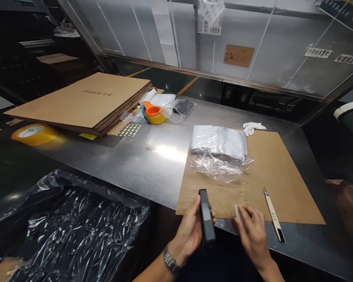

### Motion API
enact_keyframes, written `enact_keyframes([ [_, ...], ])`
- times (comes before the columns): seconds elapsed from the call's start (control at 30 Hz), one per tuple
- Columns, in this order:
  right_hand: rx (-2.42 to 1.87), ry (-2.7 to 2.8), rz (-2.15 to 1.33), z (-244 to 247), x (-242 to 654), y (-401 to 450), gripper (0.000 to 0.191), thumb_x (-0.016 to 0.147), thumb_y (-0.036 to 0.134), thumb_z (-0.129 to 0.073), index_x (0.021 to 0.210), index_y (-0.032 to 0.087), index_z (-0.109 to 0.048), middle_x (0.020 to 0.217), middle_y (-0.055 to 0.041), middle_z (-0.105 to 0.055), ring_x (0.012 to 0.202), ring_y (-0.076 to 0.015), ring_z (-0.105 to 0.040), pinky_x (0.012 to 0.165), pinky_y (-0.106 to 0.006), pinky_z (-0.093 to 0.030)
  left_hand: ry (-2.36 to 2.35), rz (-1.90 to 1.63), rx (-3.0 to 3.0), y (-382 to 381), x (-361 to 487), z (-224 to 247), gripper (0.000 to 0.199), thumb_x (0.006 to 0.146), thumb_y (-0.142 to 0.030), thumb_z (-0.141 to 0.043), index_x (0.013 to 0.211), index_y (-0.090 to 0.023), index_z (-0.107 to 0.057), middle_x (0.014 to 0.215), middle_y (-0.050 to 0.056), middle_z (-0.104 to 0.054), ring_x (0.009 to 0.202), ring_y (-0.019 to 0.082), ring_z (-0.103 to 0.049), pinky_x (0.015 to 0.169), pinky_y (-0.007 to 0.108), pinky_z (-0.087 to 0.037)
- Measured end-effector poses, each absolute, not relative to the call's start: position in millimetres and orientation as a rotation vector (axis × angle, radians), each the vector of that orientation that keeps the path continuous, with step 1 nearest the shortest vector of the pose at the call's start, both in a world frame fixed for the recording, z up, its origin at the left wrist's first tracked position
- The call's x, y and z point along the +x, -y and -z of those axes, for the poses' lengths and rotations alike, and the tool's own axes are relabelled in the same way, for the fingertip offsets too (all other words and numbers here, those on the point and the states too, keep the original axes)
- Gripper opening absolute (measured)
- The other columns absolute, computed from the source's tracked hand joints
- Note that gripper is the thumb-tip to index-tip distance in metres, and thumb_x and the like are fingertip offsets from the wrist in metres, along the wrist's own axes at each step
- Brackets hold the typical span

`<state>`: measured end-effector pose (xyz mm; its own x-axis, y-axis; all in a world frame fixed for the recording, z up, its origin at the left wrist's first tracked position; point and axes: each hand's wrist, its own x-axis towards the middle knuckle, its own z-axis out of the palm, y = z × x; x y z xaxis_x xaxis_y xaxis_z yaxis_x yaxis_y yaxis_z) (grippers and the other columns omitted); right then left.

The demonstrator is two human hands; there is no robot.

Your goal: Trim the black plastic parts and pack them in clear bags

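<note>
My left hand (191, 229), with a watch at the wrist, is wrapped round a dark rectangular block (206, 219) held upright near the table's front edge. To its right, my right hand (253, 231) pinches a small pale piece (237, 212) too small to identify. Both hands are at the front edge of a flat cardboard sheet (270, 168). On that sheet lies a clear plastic bag (219, 145) with whitish contents. A cream-coloured knife-like tool (273, 215) marked AZ6 rests to the right of my right hand.
Stacked cardboard (85, 98) and yellow tape (35, 134) sit at the left of the metal table (141, 156). Orange and yellow tape rolls (154, 113) are behind; a white glove (253, 127) lies at the back right. Black plastic (85, 231) fills the lower left.
</note>
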<state>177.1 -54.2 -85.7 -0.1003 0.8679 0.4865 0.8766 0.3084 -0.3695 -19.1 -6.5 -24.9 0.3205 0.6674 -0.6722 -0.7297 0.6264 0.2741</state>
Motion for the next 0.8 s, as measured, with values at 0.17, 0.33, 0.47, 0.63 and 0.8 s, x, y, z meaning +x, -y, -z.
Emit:
enact_keyframes([
  [0.17, -1.795, 1.895, 0.076, 101, 204, 21, 0.036, 0.089, 0.039, -0.042, 0.112, 0.017, -0.057, 0.097, -0.0133, -0.057, 0.093, -0.0273, -0.049, 0.077, -0.047, -0.046, -0.956, -0.913, 0.129, 17, -17, 22, 0.027, 0.069, -0.008, -0.065, 0.093, -0.016, -0.055, 0.072, 0.001, -0.063, 0.056, 0.011, -0.059, 0.055, 0.022, -0.049],
  [0.33, -1.776, 1.808, -0.007, 81, 184, 26, 0.036, 0.089, 0.036, -0.042, 0.117, 0.015, -0.053, 0.109, -0.015, -0.054, 0.104, -0.0287, -0.046, 0.082, -0.048, -0.044, -0.891, -0.824, 0.091, 21, -17, 26, 0.019, 0.071, -0.007, -0.06, 0.088, -0.014, -0.054, 0.081, 0.006, -0.065, 0.074, 0.022, -0.065, 0.067, 0.037, -0.053],
  [0.47, -1.697, 1.682, -0.436, 59, 166, 42, 0.031, 0.092, 0.03, -0.038, 0.119, 0.021, -0.051, 0.111, -0.0097, -0.054, 0.096, -0.0205, -0.055, 0.062, -0.028, -0.05, -0.734, -0.779, 0.133, 23, -18, 22, 0.023, 0.073, -0.009, -0.061, 0.095, -0.013, -0.055, 0.103, 0.013, -0.064, 0.094, 0.03, -0.062, 0.079, 0.047, -0.048],
  [0.63, -2.054, 1.634, 0.03, 78, 206, 43, 0.041, 0.089, 0.039, -0.036, 0.111, 0.01, -0.056, 0.101, -0.016, -0.055, 0.096, -0.0298, -0.049, 0.081, -0.045, -0.042, -0.557, -0.73, 0.008, 23, -21, 20, 0.034, 0.087, -0.035, -0.046, 0.099, -0.006, -0.06, 0.097, 0.014, -0.066, 0.087, 0.023, -0.064, 0.086, 0.038, -0.045],
  [0.8, -2.348, 1.607, 0.088, 99, 254, 41, 0.049, 0.085, 0.046, -0.034, 0.099, 0.008, -0.06, 0.082, -0.0165, -0.052, 0.08, -0.0318, -0.048, 0.07, -0.047, -0.041, -0.502, -0.651, -0.067, 21, -21, 23, 0.052, 0.089, -0.044, -0.038, 0.101, 0.001, -0.061, 0.085, 0.013, -0.068, 0.078, 0.018, -0.065, 0.081, 0.029, -0.047],
])
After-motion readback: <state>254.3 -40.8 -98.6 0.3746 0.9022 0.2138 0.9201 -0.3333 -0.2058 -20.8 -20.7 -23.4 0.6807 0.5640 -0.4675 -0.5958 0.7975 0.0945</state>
